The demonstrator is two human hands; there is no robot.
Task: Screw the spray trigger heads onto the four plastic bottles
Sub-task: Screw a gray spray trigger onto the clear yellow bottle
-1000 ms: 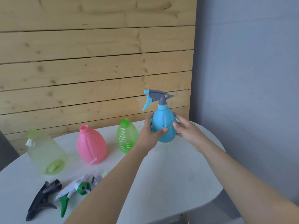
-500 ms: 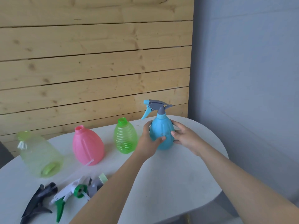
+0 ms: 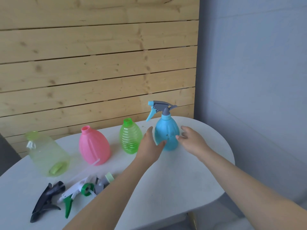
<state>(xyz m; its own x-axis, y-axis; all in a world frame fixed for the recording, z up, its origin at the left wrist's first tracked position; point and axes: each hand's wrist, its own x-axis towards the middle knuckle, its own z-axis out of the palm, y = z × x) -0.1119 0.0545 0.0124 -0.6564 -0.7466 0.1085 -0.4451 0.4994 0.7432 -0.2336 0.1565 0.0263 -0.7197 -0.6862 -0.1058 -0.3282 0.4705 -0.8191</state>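
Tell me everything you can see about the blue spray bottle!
The blue spray bottle looks like smooth plastic, pear-shaped with shallow grooves down its body. A grey trigger head with a light blue nozzle and lever sits on its neck, pointing left. It stands upright at the far end of the white table, right of the green bottle. The left hand and right hand are open on either side; whether they touch it is unclear.

Perhaps a home (plank wall (image 3: 99,63), white table (image 3: 191,180)).
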